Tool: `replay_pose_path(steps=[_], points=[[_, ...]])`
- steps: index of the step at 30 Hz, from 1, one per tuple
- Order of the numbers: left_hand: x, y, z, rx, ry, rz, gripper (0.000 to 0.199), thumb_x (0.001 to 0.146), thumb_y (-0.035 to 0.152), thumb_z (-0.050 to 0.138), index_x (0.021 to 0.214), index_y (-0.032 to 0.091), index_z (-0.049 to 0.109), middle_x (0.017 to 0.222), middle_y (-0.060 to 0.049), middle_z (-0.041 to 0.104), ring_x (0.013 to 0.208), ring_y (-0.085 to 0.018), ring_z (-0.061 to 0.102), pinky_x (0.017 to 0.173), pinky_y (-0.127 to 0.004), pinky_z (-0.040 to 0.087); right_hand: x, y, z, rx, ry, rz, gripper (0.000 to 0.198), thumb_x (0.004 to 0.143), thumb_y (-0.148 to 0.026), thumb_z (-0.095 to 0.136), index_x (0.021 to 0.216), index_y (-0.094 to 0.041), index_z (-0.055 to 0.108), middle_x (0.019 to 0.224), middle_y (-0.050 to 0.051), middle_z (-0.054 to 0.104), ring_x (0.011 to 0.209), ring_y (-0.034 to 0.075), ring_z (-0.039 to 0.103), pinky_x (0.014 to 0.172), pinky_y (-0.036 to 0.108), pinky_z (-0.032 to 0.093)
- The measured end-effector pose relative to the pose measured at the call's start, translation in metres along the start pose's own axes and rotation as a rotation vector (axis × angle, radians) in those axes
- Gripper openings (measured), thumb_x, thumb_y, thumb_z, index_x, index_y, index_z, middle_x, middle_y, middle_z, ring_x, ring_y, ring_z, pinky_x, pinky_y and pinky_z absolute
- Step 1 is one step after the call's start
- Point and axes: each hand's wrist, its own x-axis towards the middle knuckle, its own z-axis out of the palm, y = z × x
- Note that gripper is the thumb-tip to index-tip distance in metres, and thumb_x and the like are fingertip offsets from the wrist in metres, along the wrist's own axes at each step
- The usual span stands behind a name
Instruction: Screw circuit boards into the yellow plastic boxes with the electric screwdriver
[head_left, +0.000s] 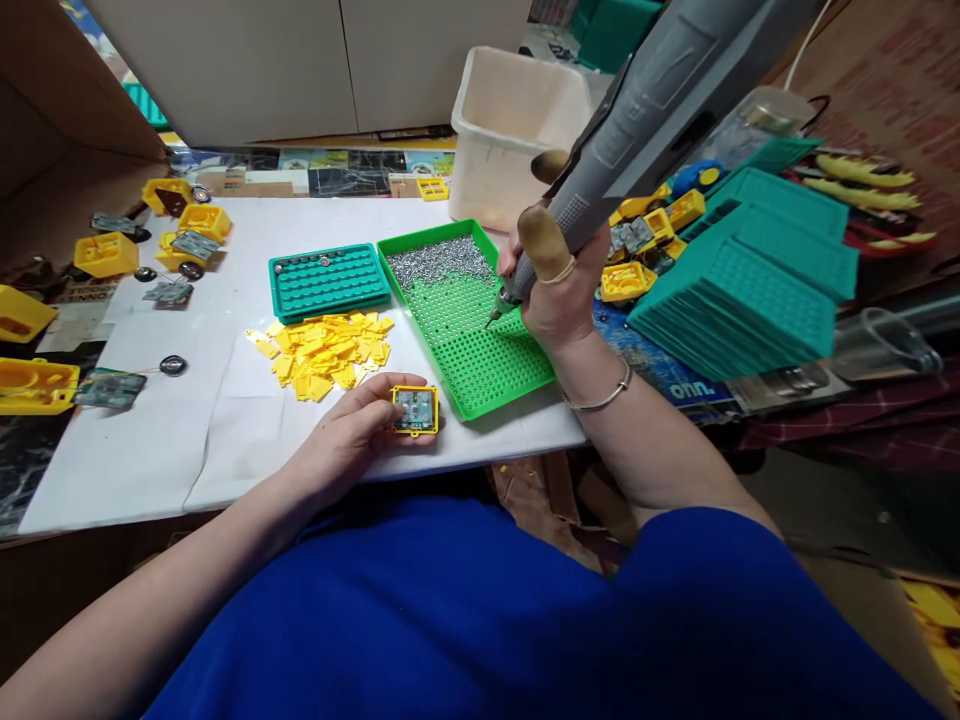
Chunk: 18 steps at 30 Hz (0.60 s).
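Note:
My left hand (360,420) is closed on a small yellow plastic case (415,432) with a circuit board (414,408) seated inside, near the table's front edge. In my right hand (566,290) is a grey electric screwdriver (600,170), two of its fingers wearing tan finger cots. The driver's tip points down over the perforated part of a green tray (466,408). Small silver screws (442,262) fill that tray's far end. Left of it lies a teal tray (330,285) with a few small round dark parts along its back row. A heap of yellow plastic pieces (330,350) sits just in front.
A whitish plastic bin (495,150) stands behind the green tray. Teal trays (750,280) are stacked at the right, beside more yellow cases (626,282). Yellow cases (105,255) with wired boards and small speakers (173,366) lie on the left.

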Motion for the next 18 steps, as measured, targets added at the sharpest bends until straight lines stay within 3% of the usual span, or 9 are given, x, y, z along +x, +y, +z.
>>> replay_pose_path(steps=[4, 10, 18], points=[[0.001, 0.0, 0.0, 0.002, 0.003, 0.0, 0.035, 0.075, 0.02, 0.068, 0.109, 0.012, 0.063, 0.095, -0.008, 0.072, 0.087, -0.02, 0.07, 0.076, -0.032, 0.062, 0.001, 0.006, 0.004, 0.194, 0.072, -0.018, 0.049, 0.079, -0.074, 0.06, 0.083, -0.029, 0.041, 0.057, -0.008, 0.048, 0.048, 0.012, 0.047, 0.049, 0.029, 0.04], [-0.001, 0.002, 0.003, 0.013, 0.021, -0.007, 0.034, 0.073, 0.018, 0.066, 0.107, 0.012, 0.063, 0.095, -0.009, 0.072, 0.088, -0.022, 0.071, 0.074, -0.032, 0.062, -0.002, -0.003, 0.005, 0.28, 0.058, 0.013, 0.045, 0.076, -0.069, 0.066, 0.083, -0.028, 0.048, 0.057, -0.008, 0.046, 0.046, 0.012, 0.046, 0.048, 0.029, 0.039], [0.0, 0.003, 0.005, -0.003, 0.042, -0.002, 0.034, 0.07, 0.015, 0.065, 0.104, 0.011, 0.064, 0.091, -0.009, 0.072, 0.083, -0.02, 0.07, 0.071, -0.032, 0.062, 0.002, -0.006, 0.002, 0.346, 0.072, -0.002, 0.045, 0.074, -0.062, 0.072, 0.08, -0.029, 0.042, 0.056, -0.008, 0.045, 0.048, 0.011, 0.046, 0.049, 0.028, 0.037]])
